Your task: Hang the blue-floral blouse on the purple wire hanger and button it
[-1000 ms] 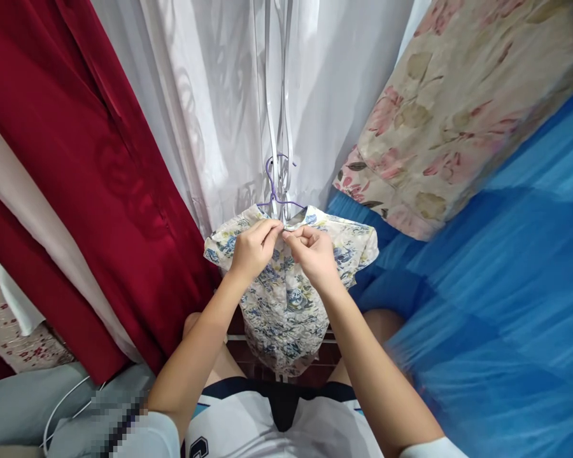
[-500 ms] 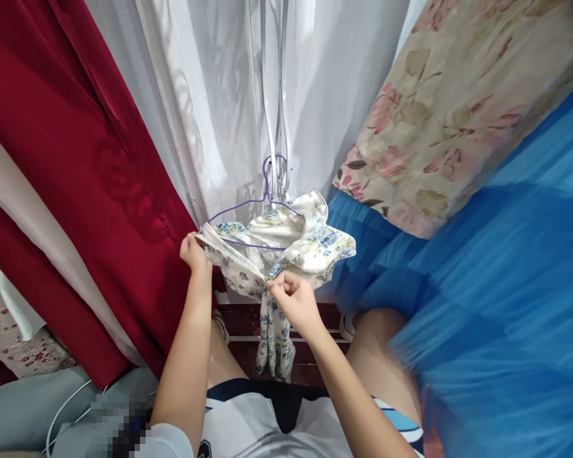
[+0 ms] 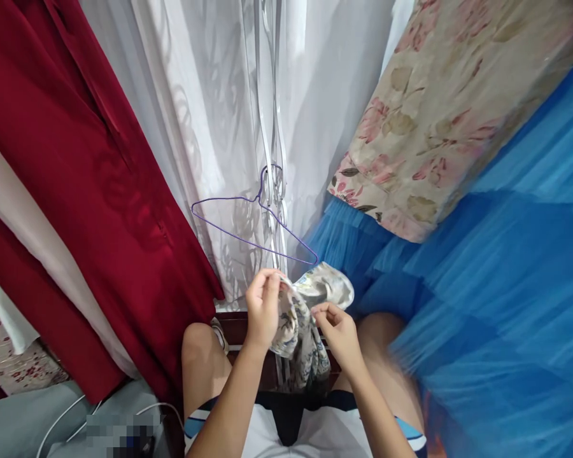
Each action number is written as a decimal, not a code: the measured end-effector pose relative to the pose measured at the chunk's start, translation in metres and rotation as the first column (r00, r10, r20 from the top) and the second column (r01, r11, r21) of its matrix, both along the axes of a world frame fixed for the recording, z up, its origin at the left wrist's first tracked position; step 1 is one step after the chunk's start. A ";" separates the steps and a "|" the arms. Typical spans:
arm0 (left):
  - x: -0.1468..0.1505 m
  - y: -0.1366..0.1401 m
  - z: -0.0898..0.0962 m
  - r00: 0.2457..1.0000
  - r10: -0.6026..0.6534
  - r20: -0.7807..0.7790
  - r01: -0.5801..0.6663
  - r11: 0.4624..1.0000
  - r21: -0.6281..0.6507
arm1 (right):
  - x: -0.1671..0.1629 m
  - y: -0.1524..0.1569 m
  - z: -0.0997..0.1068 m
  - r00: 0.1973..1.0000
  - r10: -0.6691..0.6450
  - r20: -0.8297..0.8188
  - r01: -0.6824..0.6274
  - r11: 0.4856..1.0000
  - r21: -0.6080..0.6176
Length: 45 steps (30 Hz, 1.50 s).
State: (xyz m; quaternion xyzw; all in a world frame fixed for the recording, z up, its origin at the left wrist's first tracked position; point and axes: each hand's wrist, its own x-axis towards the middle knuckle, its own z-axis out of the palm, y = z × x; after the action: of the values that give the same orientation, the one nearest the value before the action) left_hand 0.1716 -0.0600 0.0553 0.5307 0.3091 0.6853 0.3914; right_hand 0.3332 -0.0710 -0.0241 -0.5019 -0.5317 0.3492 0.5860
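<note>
A small floral garment (image 3: 302, 318), white with blue flowers, hangs bunched between both hands. My left hand (image 3: 262, 306) pinches its upper edge and my right hand (image 3: 337, 329) grips it lower on the right. One end of the cloth still touches the right tip of a purple wire hanger (image 3: 248, 222). The hanger is bare and tilted, hooked on a white metal grille (image 3: 270, 127) in front of a sheer white curtain (image 3: 210, 108).
A dark red curtain (image 3: 76, 159) hangs at the left. At the right a blue mesh netting (image 3: 496, 267) spreads, with a flowered cloth (image 3: 439, 108) above it. My knees are below the hands. A white cable (image 3: 62, 413) lies on grey fabric at bottom left.
The garment was on the hanger a second ago; both hands pulled it off and down. The hanger now hangs bare and tilted, and the cloth is bunched in my hands.
</note>
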 end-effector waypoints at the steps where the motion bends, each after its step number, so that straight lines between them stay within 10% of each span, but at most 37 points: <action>1: 0.008 -0.008 0.008 0.996 -0.010 -0.091 0.014 0.999 0.039 | -0.002 -0.005 0.009 0.999 0.036 0.031 -0.038 0.998 0.056; 8: 0.022 -0.020 0.013 0.938 -0.195 -0.288 0.220 0.974 0.056 | -0.016 -0.043 0.056 0.951 0.303 -0.063 -0.303 0.953 0.017; 14: 0.002 -0.023 -0.029 0.620 -0.705 -0.346 0.653 0.707 -0.271 | 0.030 -0.046 0.074 0.962 0.257 -0.096 -0.262 0.964 -0.039; 19: -0.015 -0.023 -0.044 0.715 -0.466 -0.520 0.399 0.884 -0.244 | 0.092 0.009 0.114 0.999 -0.012 -0.036 0.020 0.972 0.236; 24: -0.005 -0.015 -0.009 0.863 -0.332 -0.382 0.304 0.943 -0.134 | 0.092 0.109 0.164 1.000 -0.015 0.001 0.014 0.931 0.364; 29: 0.011 0.005 0.019 0.918 -0.315 -0.242 0.312 0.949 -0.053 | 0.046 0.155 0.182 0.958 0.263 -0.113 -0.255 0.963 0.084; 34: -0.030 0.034 0.003 0.930 -0.107 -0.352 0.119 0.993 0.012 | 0.035 0.142 0.178 0.938 0.289 -0.190 -0.305 0.951 -0.061; 45: -0.168 0.074 -0.049 0.360 -0.158 -0.920 0.084 0.987 -0.137 | 0.048 0.135 0.191 0.838 0.530 -0.128 -0.545 0.821 -0.169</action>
State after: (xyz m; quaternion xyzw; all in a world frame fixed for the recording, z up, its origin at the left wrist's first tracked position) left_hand 0.0032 0.0139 0.0060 0.8314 0.4580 0.2279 0.2170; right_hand 0.3810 0.0639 0.1665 -0.3741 -0.5915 0.5700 0.4304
